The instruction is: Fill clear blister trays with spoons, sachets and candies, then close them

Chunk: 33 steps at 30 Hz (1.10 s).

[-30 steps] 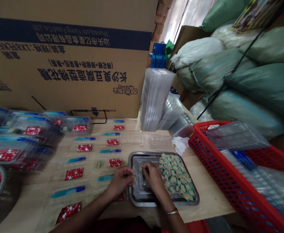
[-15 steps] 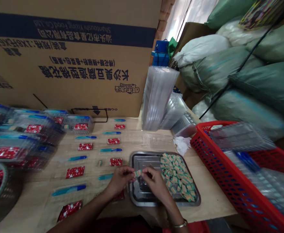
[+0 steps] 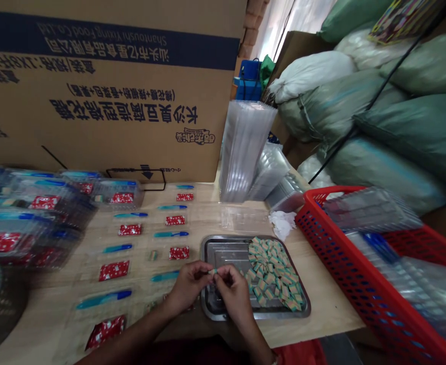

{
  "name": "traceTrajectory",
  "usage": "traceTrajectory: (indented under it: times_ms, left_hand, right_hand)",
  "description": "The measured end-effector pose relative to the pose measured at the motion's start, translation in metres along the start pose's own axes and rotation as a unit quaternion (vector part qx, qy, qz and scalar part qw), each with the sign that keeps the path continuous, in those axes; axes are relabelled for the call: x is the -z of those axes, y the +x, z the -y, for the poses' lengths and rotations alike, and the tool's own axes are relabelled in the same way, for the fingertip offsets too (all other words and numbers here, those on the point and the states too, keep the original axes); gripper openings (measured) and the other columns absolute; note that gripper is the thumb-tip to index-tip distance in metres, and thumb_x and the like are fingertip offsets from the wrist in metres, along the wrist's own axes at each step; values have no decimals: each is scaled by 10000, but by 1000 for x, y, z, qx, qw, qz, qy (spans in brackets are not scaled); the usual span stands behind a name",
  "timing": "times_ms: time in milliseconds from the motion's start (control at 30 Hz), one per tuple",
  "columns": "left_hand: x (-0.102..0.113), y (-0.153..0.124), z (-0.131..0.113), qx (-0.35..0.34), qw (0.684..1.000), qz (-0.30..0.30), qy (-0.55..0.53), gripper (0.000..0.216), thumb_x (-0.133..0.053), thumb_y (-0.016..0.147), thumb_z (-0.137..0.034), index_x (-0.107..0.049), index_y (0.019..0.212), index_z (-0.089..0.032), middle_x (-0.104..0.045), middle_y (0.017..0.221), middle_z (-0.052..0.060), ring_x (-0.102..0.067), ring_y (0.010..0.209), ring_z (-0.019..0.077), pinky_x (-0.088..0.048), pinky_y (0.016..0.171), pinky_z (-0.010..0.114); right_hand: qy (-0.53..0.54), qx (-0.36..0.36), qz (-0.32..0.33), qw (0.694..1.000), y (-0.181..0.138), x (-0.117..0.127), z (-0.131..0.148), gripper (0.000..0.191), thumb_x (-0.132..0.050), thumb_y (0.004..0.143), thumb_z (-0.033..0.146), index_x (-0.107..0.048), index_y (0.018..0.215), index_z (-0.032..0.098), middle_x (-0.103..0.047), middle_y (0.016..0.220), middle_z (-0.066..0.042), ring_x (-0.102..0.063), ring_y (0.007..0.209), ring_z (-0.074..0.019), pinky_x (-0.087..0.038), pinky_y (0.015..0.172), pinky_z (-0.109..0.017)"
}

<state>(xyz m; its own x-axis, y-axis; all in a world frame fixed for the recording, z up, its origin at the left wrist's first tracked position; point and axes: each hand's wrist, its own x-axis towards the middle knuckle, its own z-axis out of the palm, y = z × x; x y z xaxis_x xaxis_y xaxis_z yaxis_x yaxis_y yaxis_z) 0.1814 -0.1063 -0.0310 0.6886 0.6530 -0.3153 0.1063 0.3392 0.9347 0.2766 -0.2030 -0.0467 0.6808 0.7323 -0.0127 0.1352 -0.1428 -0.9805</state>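
My left hand and my right hand meet over the left end of a steel tray. Both pinch a few small green and tan wrapped pieces between their fingertips. A heap of the same small pieces fills the right half of the tray. Left of my hands lie rows of clear flat packs, each with a red sachet and a blue pen-like stick.
A large printed cardboard box stands behind the table. Stacks of filled clear packs sit at the left. Upright empty clear trays stand behind the steel tray. A red plastic basket holds more packs at the right. Green sacks are piled behind.
Both hands have lifted from the tray floor and drawn slightly toward me, bringing the small pieces up between the fingertips.
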Motion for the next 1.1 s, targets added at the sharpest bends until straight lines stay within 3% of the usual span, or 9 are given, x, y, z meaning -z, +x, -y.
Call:
traceTrajectory:
  times_ms: [167,333,400,500,567,767,967,1100]
  left_hand:
    - [0,-2,7,-20,1000,-10,7,200,-758,589,-295,-719,731,-159,-689,696,18,-588,661,143,-457,648,230]
    - [1,0,5,22,999,-12,-42,276,-821,513,-307,-694,704,-154,-664,647,-1,-567,603,117,-458,609,222]
    - [1,0,3,41,998,-5,-57,322,-844,473,-325,-678,687,-150,-657,635,-5,-568,578,115,-463,593,226]
    - [-1,-2,0,33,998,8,-56,339,-848,473,-359,-670,667,-146,-653,624,0,-573,569,117,-461,581,225]
    - [-2,-3,-1,15,999,11,-48,338,-843,489,-379,-677,669,-146,-662,635,9,-582,596,122,-466,610,227]
    - [4,-8,-9,33,997,27,-56,436,-836,489,-446,-720,797,-161,-712,747,34,-619,685,153,-492,692,263]
    - [3,-8,-16,57,998,23,-31,405,-823,501,-472,-710,714,-148,-690,665,35,-614,638,157,-484,634,260]
    - [0,-7,-13,37,998,12,-41,406,-832,479,-471,-705,700,-154,-673,642,17,-587,598,136,-470,602,244]
  right_hand:
    - [9,12,6,1000,-4,0,-2,175,-569,770,335,-648,734,183,-654,679,-28,-591,652,-167,-467,609,-260]
    - [-17,-9,-43,999,13,35,-2,258,-593,735,412,-674,744,168,-679,694,-50,-608,650,-189,-481,619,-289]
    - [-32,5,-30,999,17,42,4,261,-589,742,410,-685,759,168,-680,709,-50,-611,662,-188,-480,622,-285]
    - [-36,34,60,997,12,35,15,205,-574,778,356,-681,785,181,-673,712,-28,-609,667,-168,-470,611,-256]
    - [-20,38,80,996,7,23,19,167,-572,784,328,-653,779,182,-662,695,-15,-601,655,-154,-460,595,-239]
    - [38,-3,0,999,0,4,13,194,-589,759,365,-587,705,178,-595,613,2,-545,574,-137,-435,541,-233]
    - [106,-23,-11,994,-5,5,11,220,-624,754,397,-604,769,179,-622,658,-7,-566,606,-143,-459,565,-239]
    - [83,-11,-13,996,-8,2,13,209,-623,766,387,-614,788,179,-624,688,-14,-575,645,-149,-474,608,-249]
